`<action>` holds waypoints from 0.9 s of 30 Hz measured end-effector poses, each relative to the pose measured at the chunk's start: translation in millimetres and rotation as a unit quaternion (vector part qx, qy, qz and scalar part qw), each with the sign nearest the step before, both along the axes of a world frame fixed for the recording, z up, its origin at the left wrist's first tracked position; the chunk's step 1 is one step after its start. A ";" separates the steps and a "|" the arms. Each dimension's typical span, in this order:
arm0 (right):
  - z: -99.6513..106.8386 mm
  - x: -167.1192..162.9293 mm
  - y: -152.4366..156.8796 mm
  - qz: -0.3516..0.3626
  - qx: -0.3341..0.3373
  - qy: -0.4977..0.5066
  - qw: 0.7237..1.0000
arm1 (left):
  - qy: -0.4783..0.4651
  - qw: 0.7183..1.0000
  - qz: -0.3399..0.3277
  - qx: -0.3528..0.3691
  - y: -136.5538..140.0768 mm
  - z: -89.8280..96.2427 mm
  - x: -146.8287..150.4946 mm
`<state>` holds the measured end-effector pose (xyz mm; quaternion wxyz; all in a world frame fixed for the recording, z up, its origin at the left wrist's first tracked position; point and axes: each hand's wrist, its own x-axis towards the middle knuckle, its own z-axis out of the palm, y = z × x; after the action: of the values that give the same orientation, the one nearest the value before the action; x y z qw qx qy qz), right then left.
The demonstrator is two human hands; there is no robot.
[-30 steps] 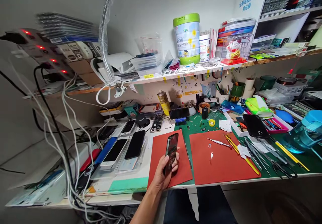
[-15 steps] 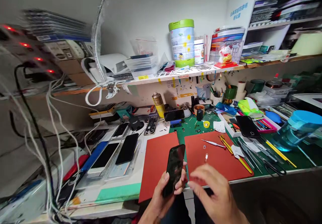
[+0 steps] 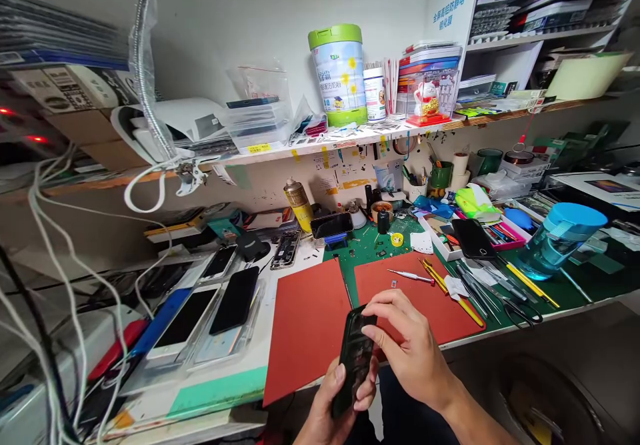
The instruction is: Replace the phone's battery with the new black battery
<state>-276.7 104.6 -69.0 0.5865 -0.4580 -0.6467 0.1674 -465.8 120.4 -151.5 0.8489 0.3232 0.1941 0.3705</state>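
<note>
My left hand point(image 3: 341, 391) is closed around a dark smartphone point(image 3: 351, 358), holding it tilted upright above the mat's front edge. My right hand point(image 3: 407, 345) reaches over the phone's upper right corner, its thumb and forefinger a little apart at the glass. Whether the fingertips press on the phone is hard to tell. Under the phone and hands lie two red mats point(image 3: 310, 325). Just beyond my right hand, a small card-like piece point(image 3: 394, 284) rests on the right mat near a thin screwdriver point(image 3: 411, 275).
Several phones, among them a black one point(image 3: 235, 300), lie at left. Yellow-handled tools point(image 3: 463, 303), tweezers point(image 3: 475, 291) and scissors point(image 3: 520, 313) lie at right, beside a blue water bottle point(image 3: 560, 241). Above runs a shelf point(image 3: 280, 157) with a large tin point(image 3: 339, 75).
My right hand has moved left and up to the phone's top corner. A small pin-like tool seen on the right mat no longer shows. The view has shifted right.
</note>
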 end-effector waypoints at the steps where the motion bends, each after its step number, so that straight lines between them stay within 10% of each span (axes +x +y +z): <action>1: -0.6 0.3 0.6 -0.002 0.003 -0.001 1.000 | 0.001 1.000 -0.001 0.000 0.1 0.1 0.3; 27: -19.0 5.0 -7.3 -0.048 0.202 -0.102 0.973 | -0.088 0.988 -0.016 -0.127 4.6 9.9 16.3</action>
<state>-271.7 97.3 -88.0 0.6055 -0.3752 -0.7005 -0.0427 -449.4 125.0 -141.5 0.9027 0.1822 0.1589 0.3559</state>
